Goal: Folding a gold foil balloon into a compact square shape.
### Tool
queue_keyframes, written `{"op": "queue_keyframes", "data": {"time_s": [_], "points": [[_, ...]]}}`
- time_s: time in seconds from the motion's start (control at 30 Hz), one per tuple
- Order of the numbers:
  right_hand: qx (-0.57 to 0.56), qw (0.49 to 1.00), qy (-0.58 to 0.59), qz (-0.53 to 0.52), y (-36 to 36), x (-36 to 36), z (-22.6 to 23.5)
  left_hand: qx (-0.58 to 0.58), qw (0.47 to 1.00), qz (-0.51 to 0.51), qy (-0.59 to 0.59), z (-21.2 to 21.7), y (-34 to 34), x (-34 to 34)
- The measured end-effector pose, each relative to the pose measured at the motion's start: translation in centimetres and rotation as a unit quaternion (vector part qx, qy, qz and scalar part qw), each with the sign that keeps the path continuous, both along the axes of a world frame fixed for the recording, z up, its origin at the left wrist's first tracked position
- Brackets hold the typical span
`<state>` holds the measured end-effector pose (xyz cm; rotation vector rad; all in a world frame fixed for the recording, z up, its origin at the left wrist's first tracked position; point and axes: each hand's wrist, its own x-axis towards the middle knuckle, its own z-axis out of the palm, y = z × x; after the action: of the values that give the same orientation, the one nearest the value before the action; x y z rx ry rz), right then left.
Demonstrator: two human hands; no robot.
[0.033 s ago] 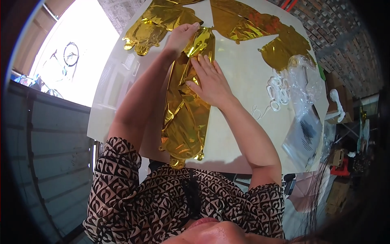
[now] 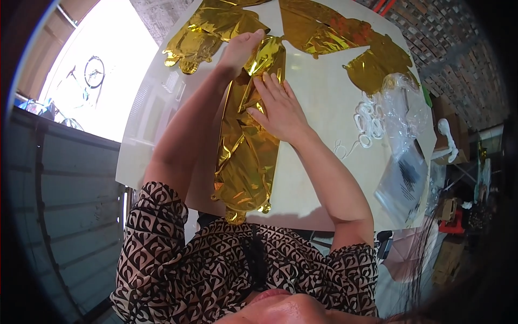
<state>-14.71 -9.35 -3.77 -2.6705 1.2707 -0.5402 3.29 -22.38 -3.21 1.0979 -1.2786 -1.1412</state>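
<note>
A flat, uninflated gold foil balloon [image 2: 245, 167] lies lengthwise in front of me, its near end close to the table's front edge. At its far end my left hand [image 2: 241, 52] is closed, thumb and fingers pinching the gold foil. My right hand [image 2: 280, 108] lies on the balloon's middle, palm down with fingers stretched out, pressing on the creased foil. Another gold foil piece [image 2: 232, 24] spreads out just beyond my left hand. Further right lies more gold foil [image 2: 324, 29], with a rounded gold part [image 2: 377, 67] at its end.
White ribbon [image 2: 369, 121] lies in loose loops on the pale table [image 2: 318, 189], right of my right forearm. Beside it are a crumpled clear plastic bag [image 2: 402, 108] and a flat clear packet [image 2: 402, 181]. A bicycle [image 2: 91, 75] shows outside the bright opening at left.
</note>
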Motion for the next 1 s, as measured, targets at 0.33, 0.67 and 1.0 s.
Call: {"op": "queue_keyframes", "data": {"time_s": [0.33,0.67,1.0], "points": [[0.012,1.000,0.017,0.002,0.3,0.5,0.6,0.148,0.967,0.000,0.208,-0.3,-1.7,-0.2],[0.014,1.000,0.015,-0.001,0.2,0.0,0.5,-0.111,0.922,0.124,-0.351,0.3,-1.5,-1.9],[0.006,1.000,0.011,-0.004,0.2,-0.2,0.3,0.161,0.986,0.039,-0.029,4.2,1.3,-0.9]]}}
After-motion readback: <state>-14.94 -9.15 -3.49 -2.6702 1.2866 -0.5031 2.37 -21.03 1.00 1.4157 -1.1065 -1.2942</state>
